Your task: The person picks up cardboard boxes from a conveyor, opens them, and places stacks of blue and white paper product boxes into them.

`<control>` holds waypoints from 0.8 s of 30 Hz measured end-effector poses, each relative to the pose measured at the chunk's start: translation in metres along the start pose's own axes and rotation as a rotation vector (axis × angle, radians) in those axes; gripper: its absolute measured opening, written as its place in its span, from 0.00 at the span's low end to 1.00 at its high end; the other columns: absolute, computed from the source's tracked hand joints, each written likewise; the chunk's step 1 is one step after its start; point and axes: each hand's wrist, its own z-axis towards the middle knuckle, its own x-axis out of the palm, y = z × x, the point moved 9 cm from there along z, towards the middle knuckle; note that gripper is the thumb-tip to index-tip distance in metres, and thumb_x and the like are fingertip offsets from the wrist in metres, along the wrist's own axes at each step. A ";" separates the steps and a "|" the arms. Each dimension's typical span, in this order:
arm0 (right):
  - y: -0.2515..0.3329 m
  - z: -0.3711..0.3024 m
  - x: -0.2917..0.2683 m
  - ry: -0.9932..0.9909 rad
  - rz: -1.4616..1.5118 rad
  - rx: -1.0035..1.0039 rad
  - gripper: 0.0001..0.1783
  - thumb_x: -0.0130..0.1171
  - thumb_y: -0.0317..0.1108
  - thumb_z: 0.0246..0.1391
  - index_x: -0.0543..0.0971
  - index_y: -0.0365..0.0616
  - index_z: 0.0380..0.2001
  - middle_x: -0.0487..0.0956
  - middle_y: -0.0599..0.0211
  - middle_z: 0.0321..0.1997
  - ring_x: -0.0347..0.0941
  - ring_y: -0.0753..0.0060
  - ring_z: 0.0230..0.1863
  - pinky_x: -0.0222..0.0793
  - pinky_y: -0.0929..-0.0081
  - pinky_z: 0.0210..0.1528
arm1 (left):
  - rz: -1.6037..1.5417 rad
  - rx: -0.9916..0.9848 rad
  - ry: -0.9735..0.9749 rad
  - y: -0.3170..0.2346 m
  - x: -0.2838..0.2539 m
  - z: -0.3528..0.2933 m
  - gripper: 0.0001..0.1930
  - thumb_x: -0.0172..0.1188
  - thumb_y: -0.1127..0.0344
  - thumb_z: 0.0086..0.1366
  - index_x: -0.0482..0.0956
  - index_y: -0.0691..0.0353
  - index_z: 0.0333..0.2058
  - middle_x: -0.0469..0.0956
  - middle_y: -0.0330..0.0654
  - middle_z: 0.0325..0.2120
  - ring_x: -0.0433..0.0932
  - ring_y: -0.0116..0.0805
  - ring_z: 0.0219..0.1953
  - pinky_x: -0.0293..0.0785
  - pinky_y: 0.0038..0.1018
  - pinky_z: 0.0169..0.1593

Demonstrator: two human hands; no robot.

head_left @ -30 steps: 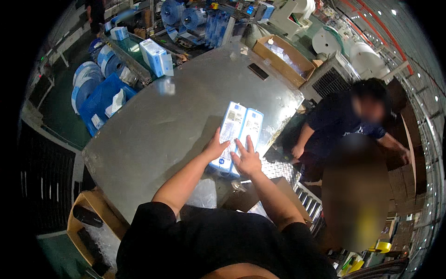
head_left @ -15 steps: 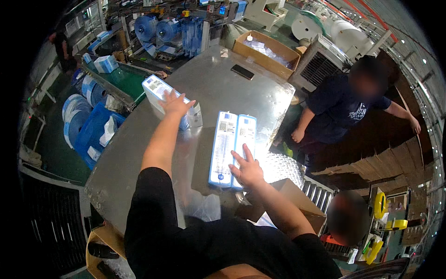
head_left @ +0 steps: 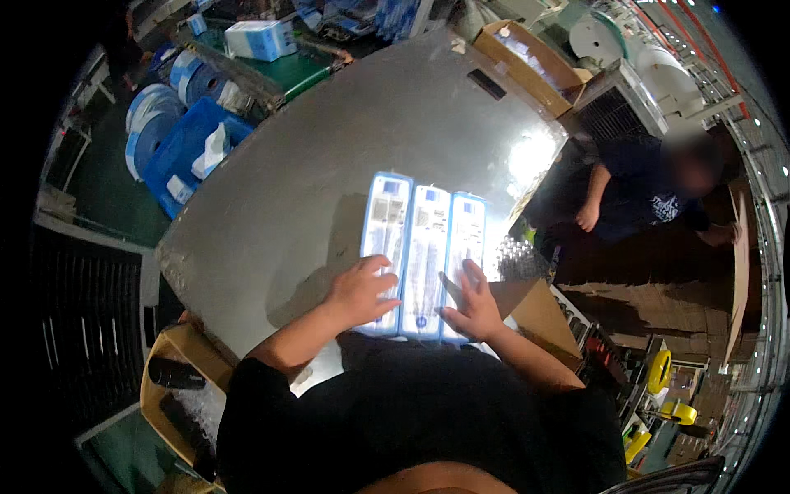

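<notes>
Three slim white-and-blue plastic-wrapped packs stand side by side on the metal table: a left pack (head_left: 387, 210), a middle pack (head_left: 428, 247) and a right pack (head_left: 468, 226). My left hand (head_left: 360, 292) rests on the near part of the left pack, fingers apart and thumb toward the middle one. On the near part of the right pack lies my right hand (head_left: 475, 306), its fingers spread. The packs touch or nearly touch along their long sides. My palms hide part of the outer two.
A dark phone (head_left: 487, 84) and an open carton of plastic bags (head_left: 531, 62) are at the far right of the metal table (head_left: 271, 206). Another pack (head_left: 260, 40) sits on a green conveyor (head_left: 309, 72). A co-worker (head_left: 634, 185) stands right, beyond an open carton (head_left: 547, 321).
My left hand has brought the third pack from the far left to the row's left side. The view has shifted, and another pack now shows nearer on the conveyor.
</notes>
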 end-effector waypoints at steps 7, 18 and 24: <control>-0.026 -0.017 0.093 0.846 1.234 0.963 0.59 0.68 0.61 0.38 0.52 0.45 0.67 0.66 0.41 0.60 0.64 0.40 0.59 0.63 0.37 0.55 | -1.018 -0.709 -0.012 0.128 0.045 -0.067 0.37 0.64 0.51 0.57 0.60 0.57 0.61 0.71 0.50 0.51 0.76 0.45 0.48 0.78 0.38 0.40; -0.022 -0.009 0.047 0.618 1.229 0.402 0.50 0.71 0.42 0.36 0.59 0.37 0.62 0.70 0.50 0.57 0.66 0.53 0.59 0.61 0.56 0.61 | -1.043 -0.356 -0.152 0.051 0.023 -0.084 0.34 0.67 0.60 0.48 0.69 0.62 0.55 0.76 0.48 0.47 0.75 0.41 0.48 0.72 0.36 0.48; -0.043 -0.053 -0.127 0.093 0.940 0.149 0.36 0.75 0.33 0.36 0.72 0.35 0.51 0.77 0.55 0.49 0.73 0.61 0.51 0.71 0.63 0.52 | -0.503 -0.142 -0.143 -0.084 0.004 -0.013 0.32 0.72 0.68 0.48 0.71 0.64 0.53 0.75 0.49 0.49 0.74 0.41 0.52 0.70 0.35 0.55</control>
